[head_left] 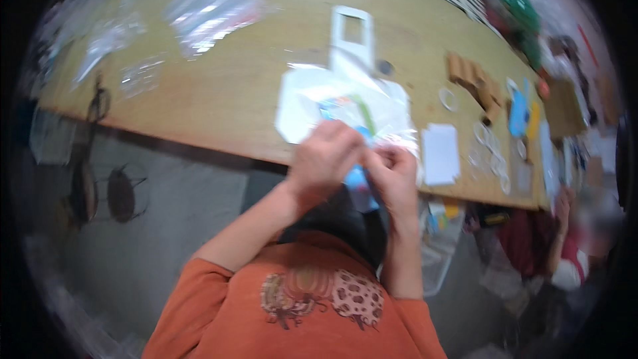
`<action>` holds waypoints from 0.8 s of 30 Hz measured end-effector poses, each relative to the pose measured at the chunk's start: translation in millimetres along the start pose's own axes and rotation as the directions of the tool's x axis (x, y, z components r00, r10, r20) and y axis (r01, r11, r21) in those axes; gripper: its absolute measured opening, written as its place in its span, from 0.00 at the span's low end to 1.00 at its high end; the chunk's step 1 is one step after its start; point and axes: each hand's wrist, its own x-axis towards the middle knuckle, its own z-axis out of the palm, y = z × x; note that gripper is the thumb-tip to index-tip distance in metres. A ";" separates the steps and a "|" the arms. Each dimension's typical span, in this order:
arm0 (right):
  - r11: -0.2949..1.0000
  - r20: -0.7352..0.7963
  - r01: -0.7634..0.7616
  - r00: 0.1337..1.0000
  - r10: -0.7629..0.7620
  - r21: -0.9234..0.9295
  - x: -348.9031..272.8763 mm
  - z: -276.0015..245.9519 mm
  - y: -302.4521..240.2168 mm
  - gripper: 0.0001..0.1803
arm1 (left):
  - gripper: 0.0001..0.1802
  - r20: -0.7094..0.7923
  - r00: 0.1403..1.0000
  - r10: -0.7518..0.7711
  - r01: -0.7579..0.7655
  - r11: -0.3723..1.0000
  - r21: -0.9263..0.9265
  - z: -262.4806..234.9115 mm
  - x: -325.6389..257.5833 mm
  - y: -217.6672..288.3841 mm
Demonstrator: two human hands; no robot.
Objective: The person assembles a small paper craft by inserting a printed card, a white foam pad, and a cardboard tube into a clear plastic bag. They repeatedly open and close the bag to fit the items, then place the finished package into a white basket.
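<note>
Holding plastic (387, 98); wooden table (226, 103), grey floor (183, 209).

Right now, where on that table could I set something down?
Bare table shows between the clear plastic bags and the white handled board, and from that board to the brown tubes. It's crowded at right, with paper cards and white rings, and around the left hand and right hand.

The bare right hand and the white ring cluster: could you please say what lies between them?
Flat white rectangular sheets lie between the right hand and the rings in the head view.
</note>
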 end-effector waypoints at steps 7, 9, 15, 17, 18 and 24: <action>0.947 -0.194 0.162 0.975 -0.110 0.279 9.0 -12.0 38.4 0.14 | 0.09 -0.006 0.992 0.130 -0.129 0.988 0.090 21.0 -13.6 4.8; 0.939 -0.234 0.196 0.964 -0.130 0.284 7.4 -14.4 44.5 0.13 | 0.11 0.001 0.995 0.098 -0.097 0.991 0.093 17.9 -22.6 12.6; 0.894 -0.352 0.287 0.922 -0.160 0.344 26.6 -12.8 48.2 0.12 | 0.14 0.027 0.995 0.091 -0.095 0.966 0.241 -17.1 -33.0 2.9; 0.884 -0.366 0.307 0.915 -0.172 0.353 24.1 -9.4 43.2 0.12 | 0.14 0.019 0.995 0.102 -0.104 0.965 0.239 -22.5 -34.6 -3.5; 0.941 -0.244 0.221 0.957 -0.158 0.256 19.0 -18.8 40.3 0.26 | 0.14 0.018 0.991 0.133 -0.133 0.953 0.273 -24.2 -32.9 -1.9; 0.956 -0.253 0.239 0.948 -0.192 0.170 9.6 -11.7 18.3 0.27 | 0.10 0.071 0.958 0.278 -0.286 0.903 0.322 16.3 -3.5 -20.7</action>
